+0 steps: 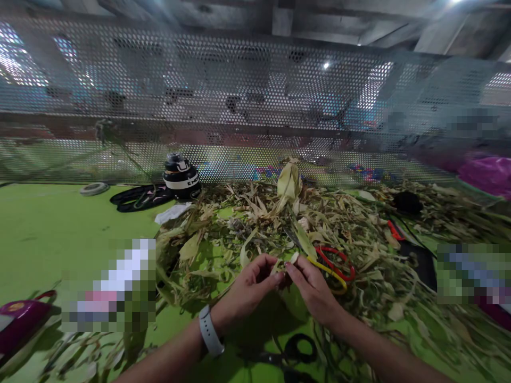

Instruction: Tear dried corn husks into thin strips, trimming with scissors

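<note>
My left hand point(253, 279), with a pale watch band point(210, 331) on its wrist, has thumb and fingers closed together at the centre of the view. Fingertip to fingertip with it, my right hand point(313, 290) pinches too. Between them is a small pale-green piece of dried leaf point(294, 258), which both seem to grip; its shape is partly hidden by the fingers. Just past my right hand lie scissors with red and yellow handles point(337, 261). Black-handled scissors point(300, 348) rest below, between my forearms. Dried leaves point(255, 207) surround both hands.
A black bottle point(181, 180) stands at the back left beside a black coiled strap point(138, 197) and a roll of tape point(94, 188). Behind runs a perforated metal screen point(239, 96). A dark flat object point(419, 263) lies right, a purple bag point(487, 175) far right.
</note>
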A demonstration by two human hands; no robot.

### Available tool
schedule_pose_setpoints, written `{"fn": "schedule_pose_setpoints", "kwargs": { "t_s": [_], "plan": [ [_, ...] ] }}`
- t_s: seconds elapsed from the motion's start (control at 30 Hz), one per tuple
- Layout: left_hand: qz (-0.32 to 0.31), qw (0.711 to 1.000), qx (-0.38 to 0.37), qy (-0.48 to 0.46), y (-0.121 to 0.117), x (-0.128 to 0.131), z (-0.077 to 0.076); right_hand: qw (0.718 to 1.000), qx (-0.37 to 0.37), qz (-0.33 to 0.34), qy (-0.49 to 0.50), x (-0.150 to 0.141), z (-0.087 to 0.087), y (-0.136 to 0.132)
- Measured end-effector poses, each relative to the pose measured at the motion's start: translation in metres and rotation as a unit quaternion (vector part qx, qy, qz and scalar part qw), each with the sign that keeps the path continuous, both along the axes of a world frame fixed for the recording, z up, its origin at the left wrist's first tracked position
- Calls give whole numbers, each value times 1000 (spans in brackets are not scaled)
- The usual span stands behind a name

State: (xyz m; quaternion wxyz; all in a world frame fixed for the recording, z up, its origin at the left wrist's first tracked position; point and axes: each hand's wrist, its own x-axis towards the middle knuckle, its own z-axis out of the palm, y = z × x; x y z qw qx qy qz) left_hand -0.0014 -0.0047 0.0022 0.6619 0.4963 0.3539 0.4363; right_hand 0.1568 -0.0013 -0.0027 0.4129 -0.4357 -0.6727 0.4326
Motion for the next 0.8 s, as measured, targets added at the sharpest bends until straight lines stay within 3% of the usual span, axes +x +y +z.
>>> {"fn": "schedule_pose_setpoints", "kwargs": {
  "t_s": [0.1, 0.33, 0.43, 0.57, 0.7, 0.8],
  "plan": [
    [4, 1000, 5, 1, 2, 0, -3, 1000, -3, -2, 10, 0, 0, 0],
    [52, 996, -63, -48, 9, -1, -8, 999, -23, 7, 46, 0, 7, 4],
    [60, 992, -90, -69, 8, -1, -8, 1000, -15, 4, 16, 0, 6, 3],
    [71, 986, -127, -83, 7, 0, -9, 985, 128, -24, -109, 0, 0, 1],
    [103, 990, -83, -55, 8, 3, -10, 921, 311, -53, -228, 2, 0, 2],
    [146, 988, -55, -14, 7, 5, -7, 896, 358, -43, -258, 3, 3, 2]
  ]
}}
